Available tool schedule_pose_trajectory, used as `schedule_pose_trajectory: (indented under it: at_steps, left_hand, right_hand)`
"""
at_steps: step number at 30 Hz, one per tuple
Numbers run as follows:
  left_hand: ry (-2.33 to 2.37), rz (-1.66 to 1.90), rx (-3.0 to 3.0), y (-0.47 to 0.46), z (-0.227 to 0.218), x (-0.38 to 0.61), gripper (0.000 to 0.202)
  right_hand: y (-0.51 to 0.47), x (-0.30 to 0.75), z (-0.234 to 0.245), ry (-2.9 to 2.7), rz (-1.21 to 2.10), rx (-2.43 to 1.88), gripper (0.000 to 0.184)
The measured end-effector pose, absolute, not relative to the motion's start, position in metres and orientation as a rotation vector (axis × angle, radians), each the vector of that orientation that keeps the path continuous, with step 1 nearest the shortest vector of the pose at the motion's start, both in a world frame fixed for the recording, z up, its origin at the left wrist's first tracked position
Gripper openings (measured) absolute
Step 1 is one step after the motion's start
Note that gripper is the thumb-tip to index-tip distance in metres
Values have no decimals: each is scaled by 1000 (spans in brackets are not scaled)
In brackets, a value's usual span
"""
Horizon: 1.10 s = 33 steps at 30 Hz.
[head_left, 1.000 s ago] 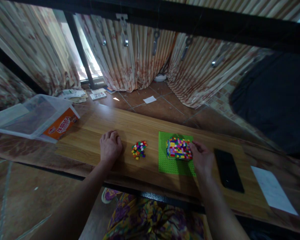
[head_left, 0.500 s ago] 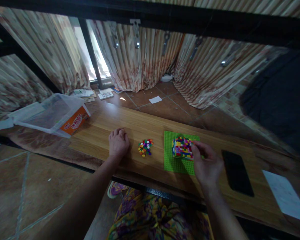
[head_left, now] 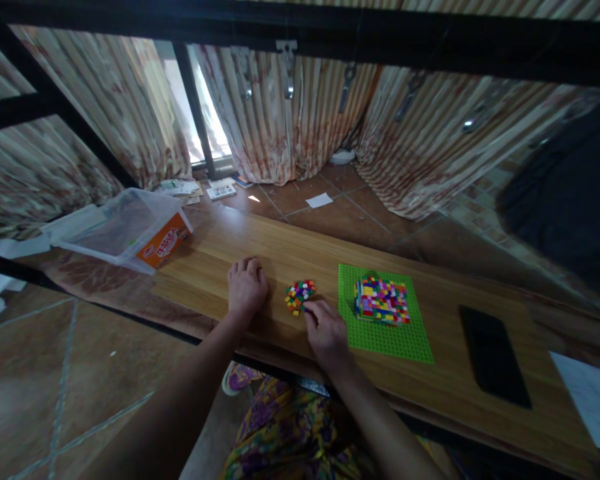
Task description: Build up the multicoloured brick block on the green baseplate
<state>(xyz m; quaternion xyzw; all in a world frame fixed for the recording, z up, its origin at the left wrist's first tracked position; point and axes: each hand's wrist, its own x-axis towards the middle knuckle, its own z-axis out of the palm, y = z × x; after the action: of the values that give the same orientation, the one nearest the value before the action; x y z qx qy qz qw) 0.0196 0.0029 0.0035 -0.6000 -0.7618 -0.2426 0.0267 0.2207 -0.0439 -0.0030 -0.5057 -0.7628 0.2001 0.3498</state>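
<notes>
A small pile of loose, mixed-colour toy bricks lies on the wooden table between my hands. My right hand is at the pile's right edge, thumb and forefinger pinched together at the bricks; whatever is between the fingertips is too small to make out. Left of the pile, my left hand rests on the tabletop with its fingers curled in, holding nothing that I can see. To the right, a block built of many coloured bricks stands on a green studded baseplate, with neither hand touching it.
A dark phone lies right of the baseplate, and a white sheet is at the far right. At the table's left end sits a clear plastic box with an orange label. A black bar crosses above the table.
My right hand has left the brick block and moved left to the loose pile, uncovering the block's right side. My left hand stays in place on the table. The view has shifted slightly.
</notes>
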Motion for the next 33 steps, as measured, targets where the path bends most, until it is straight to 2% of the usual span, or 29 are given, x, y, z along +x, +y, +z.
schedule_pose_trajectory:
  at_steps: [6, 11, 15, 21, 25, 33]
  left_hand:
    - [-2325, -763, -1866, 3, 3, 18, 25]
    - [-2320, -750, -1861, 4, 3, 17, 27]
    - [-2315, -767, -1871, 6, 2, 16, 27]
    - [-2308, -779, -1866, 6, 3, 16, 28]
    - [-2311, -788, -1856, 6, 1, 16, 28]
    - [-2304, -780, -1862, 6, 0, 15, 28]
  right_hand:
    - [-57, 237, 25, -1771, 655, -1325, 18]
    - [-61, 298, 49, -1556, 592, -1440, 19]
    - [-46, 355, 53, -1365, 500, -1624, 27]
    - [-14, 388, 56, -1444, 470, -1895, 32]
    - [-1, 390, 56, -1529, 506, -1925, 31]
    - [13, 393, 58, -1436, 660, -1871, 39]
